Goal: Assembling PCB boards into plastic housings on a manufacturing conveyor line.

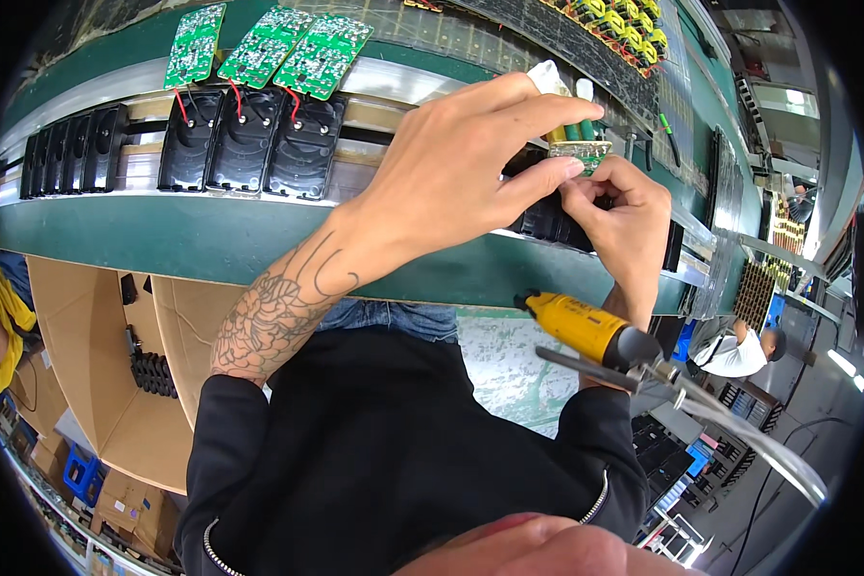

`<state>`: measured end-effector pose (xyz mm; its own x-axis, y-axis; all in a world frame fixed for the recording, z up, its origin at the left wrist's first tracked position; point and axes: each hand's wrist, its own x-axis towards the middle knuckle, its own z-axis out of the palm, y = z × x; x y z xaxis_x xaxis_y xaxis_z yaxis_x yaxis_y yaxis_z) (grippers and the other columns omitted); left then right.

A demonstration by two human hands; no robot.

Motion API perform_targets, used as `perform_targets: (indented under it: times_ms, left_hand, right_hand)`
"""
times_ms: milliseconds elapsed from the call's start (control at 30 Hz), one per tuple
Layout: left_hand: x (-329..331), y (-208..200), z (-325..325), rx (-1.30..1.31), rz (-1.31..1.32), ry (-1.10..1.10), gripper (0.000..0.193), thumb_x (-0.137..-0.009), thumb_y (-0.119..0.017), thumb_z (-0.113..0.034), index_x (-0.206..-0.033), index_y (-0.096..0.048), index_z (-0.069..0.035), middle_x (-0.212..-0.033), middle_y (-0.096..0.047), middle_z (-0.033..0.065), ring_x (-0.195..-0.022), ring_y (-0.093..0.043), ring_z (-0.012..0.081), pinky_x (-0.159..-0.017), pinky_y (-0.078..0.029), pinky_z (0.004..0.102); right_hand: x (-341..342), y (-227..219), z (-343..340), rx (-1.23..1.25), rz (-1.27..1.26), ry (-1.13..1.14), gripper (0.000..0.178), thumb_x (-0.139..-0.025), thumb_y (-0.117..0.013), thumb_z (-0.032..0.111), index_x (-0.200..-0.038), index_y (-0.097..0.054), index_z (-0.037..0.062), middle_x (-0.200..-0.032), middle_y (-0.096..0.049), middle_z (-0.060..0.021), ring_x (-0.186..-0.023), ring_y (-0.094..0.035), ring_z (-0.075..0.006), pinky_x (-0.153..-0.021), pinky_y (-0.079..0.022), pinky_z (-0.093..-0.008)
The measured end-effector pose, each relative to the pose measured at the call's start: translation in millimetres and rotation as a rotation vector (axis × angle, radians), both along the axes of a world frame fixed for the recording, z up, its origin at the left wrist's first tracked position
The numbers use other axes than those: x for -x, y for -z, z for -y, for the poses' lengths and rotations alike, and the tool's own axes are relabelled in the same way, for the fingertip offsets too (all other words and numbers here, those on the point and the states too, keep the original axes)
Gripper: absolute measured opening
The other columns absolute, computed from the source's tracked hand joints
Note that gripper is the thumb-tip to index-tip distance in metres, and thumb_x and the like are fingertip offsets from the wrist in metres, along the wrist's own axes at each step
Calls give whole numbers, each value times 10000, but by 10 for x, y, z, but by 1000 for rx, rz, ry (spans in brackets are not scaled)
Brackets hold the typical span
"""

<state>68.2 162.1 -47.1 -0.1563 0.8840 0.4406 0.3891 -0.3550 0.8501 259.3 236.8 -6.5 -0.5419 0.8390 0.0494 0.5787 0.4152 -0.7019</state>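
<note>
Between the thumb and fingers of my left hand (451, 168) is a small circuit board (588, 150), held edge-on with its soldered side toward me. Green and yellow parts stand up behind it, and white fingertip covers show on two of that hand's fingers. My right hand (629, 211) is pinched closed just beneath the board's near edge; what its fingertips grip, if anything, is hidden. Below both hands lies a black plastic housing (552, 223), mostly covered. To the left, three open black housings (302, 144) sit in a row, with green circuit boards (324, 56) joined by red wires.
A yellow power tool (581, 324) hangs close to my right forearm. More black housings (75, 149) stand on the rail at left. Yellow-wound components (616, 27) fill a tray beyond my hands. A cardboard box (144, 422) is below left; a person in white (734, 353) is far right.
</note>
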Motion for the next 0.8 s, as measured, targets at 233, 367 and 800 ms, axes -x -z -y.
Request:
perform_targets:
  times_ms: [233, 367, 800]
  left_hand:
    - [-7, 32, 15, -21, -4, -15, 415, -856, -732, -92, -1265, -690, -145, -883, -569, 21, -684, -577, 122, -610, -472, 234]
    - [-9, 26, 4, -27, 20, -11, 419, -850, -735, -88, -1264, -690, -139, -888, -577, 25, -688, -583, 123, -613, -483, 234]
    - [-17, 55, -1, -23, -5, -29, 409, -849, -741, -88, -1253, -693, -127, -880, -590, 27, -682, -579, 128, -608, -488, 234]
  right_hand:
    - [19, -19, -12, -43, 26, -50, 107, -765, -716, -69, -744, -635, -1, -652, -557, 25, -595, -427, -56, -556, -370, -182]
    - [-10, 8, -42, -2, -25, -13, 87, -717, -718, -86, -741, -668, -19, -630, -585, 9, -567, -453, -62, -531, -379, -195]
    - [-29, 37, -52, -65, 26, -43, 133, -728, -711, -91, -805, -658, 4, -652, -574, 22, -578, -448, -60, -545, -379, -188]
